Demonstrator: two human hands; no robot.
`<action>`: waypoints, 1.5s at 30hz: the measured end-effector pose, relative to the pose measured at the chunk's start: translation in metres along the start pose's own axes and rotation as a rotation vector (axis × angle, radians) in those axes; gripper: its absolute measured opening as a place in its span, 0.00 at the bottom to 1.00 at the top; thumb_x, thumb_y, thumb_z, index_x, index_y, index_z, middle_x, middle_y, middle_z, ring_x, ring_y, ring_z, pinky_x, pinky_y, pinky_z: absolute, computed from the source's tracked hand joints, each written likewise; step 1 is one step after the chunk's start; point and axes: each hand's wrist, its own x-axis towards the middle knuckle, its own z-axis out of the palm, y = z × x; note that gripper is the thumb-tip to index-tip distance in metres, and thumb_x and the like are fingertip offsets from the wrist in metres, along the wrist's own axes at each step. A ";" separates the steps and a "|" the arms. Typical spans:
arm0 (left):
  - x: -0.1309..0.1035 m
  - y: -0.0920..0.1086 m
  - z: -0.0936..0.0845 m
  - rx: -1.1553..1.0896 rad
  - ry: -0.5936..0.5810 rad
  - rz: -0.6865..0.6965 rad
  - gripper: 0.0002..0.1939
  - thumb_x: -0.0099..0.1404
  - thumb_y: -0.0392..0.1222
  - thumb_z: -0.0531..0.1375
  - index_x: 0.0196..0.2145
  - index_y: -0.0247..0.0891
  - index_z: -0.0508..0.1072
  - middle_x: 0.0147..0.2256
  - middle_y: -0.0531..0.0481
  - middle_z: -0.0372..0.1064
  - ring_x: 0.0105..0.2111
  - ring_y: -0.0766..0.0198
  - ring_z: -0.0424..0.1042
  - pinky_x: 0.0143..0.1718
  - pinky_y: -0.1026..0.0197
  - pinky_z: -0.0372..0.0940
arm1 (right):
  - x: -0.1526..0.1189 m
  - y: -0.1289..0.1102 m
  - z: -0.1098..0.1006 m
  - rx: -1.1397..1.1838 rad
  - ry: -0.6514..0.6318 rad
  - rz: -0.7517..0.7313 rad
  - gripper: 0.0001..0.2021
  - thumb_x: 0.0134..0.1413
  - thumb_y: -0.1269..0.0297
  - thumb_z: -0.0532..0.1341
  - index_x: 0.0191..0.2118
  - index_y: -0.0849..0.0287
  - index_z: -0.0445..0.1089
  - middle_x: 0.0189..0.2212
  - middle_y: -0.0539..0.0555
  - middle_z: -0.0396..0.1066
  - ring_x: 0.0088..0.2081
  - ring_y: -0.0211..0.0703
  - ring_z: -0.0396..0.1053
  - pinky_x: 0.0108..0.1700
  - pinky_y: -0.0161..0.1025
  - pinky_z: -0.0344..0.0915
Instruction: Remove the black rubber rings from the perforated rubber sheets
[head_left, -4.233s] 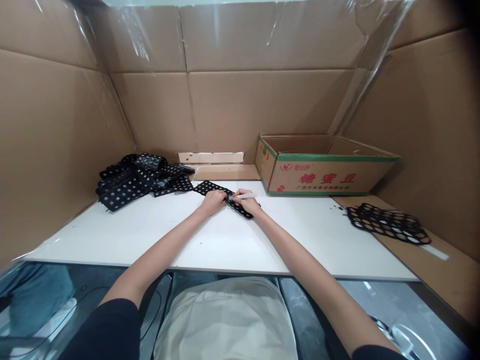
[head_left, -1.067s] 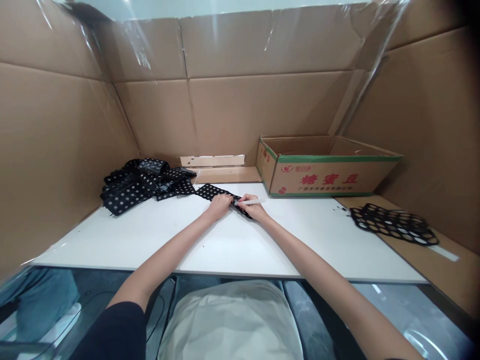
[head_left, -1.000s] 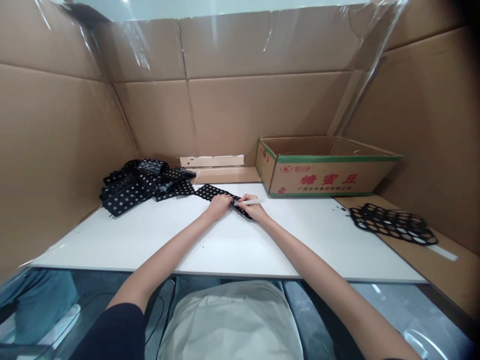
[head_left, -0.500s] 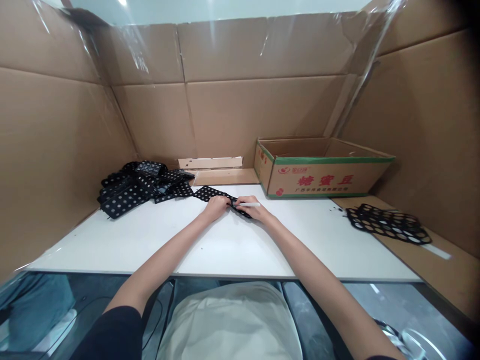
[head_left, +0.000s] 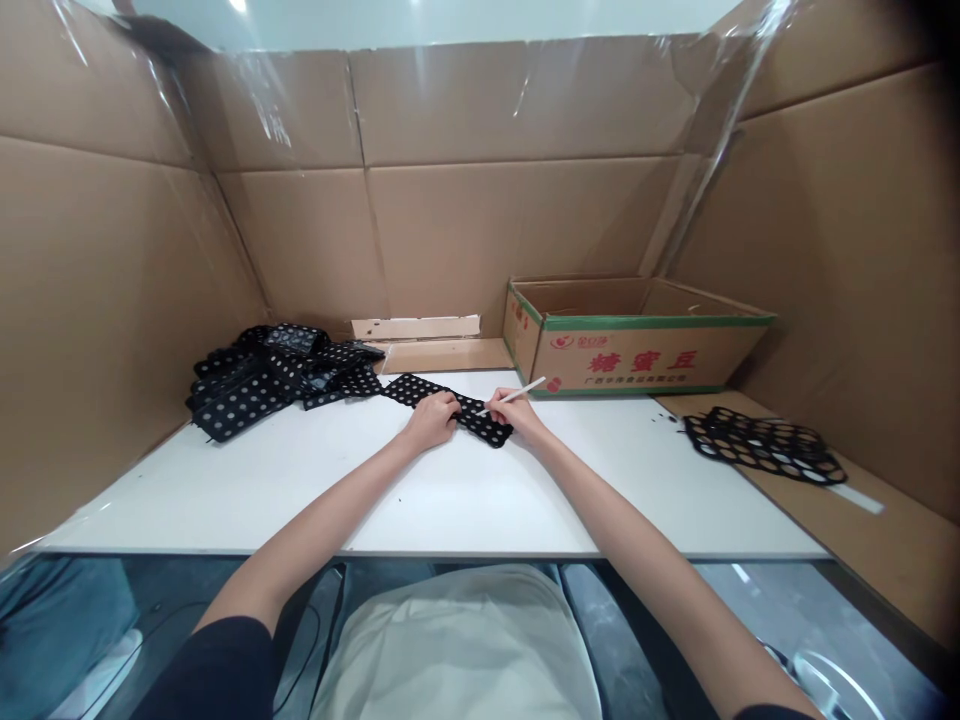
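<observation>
A black strip with rows of pale dots lies slantwise on the white tabletop, its far left end meeting a heap of similar dotted black pieces. My left hand rests at the strip's near edge with fingers curled onto it, gripping it around the middle. In my right hand is a thin white pen-like stick, pinched and tilted up to the right. Its lower tip is over the strip's right part; whether it touches cannot be made out.
An open cardboard box with green edges stands at the back right. Black netlike offcuts with round holes lie on cardboard at the right. Tall cardboard walls enclose the white tabletop at the back and sides.
My right hand has turned the white stick from nearly level to tilted upward. The strip's right end now lies flatter and shows more. My left hand has barely moved.
</observation>
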 end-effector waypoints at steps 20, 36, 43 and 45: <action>0.002 0.009 0.011 -0.004 0.013 0.018 0.11 0.57 0.34 0.54 0.34 0.35 0.75 0.36 0.45 0.72 0.38 0.60 0.70 0.41 0.61 0.64 | -0.002 0.007 0.005 0.021 -0.007 -0.039 0.13 0.37 0.58 0.63 0.17 0.59 0.59 0.11 0.47 0.61 0.14 0.31 0.53 0.18 0.31 0.48; 0.007 0.015 0.004 -0.049 -0.016 -0.097 0.11 0.57 0.35 0.54 0.33 0.36 0.76 0.34 0.46 0.74 0.37 0.59 0.71 0.38 0.62 0.63 | -0.008 0.009 0.008 0.004 -0.013 -0.097 0.17 0.40 0.52 0.63 0.20 0.59 0.59 0.12 0.47 0.60 0.15 0.32 0.55 0.17 0.31 0.51; 0.010 0.015 0.001 -0.077 -0.035 -0.144 0.11 0.57 0.35 0.54 0.34 0.37 0.76 0.33 0.47 0.74 0.35 0.61 0.71 0.37 0.64 0.63 | -0.009 0.005 0.010 -0.063 -0.080 -0.148 0.17 0.40 0.50 0.63 0.22 0.59 0.59 0.13 0.47 0.62 0.17 0.34 0.59 0.18 0.31 0.55; 0.010 0.014 0.000 -0.086 -0.036 -0.144 0.11 0.57 0.35 0.54 0.34 0.37 0.76 0.32 0.47 0.74 0.35 0.61 0.71 0.36 0.64 0.63 | -0.008 0.002 0.009 -0.066 -0.102 -0.145 0.17 0.40 0.51 0.63 0.22 0.59 0.60 0.14 0.47 0.62 0.17 0.34 0.59 0.19 0.31 0.56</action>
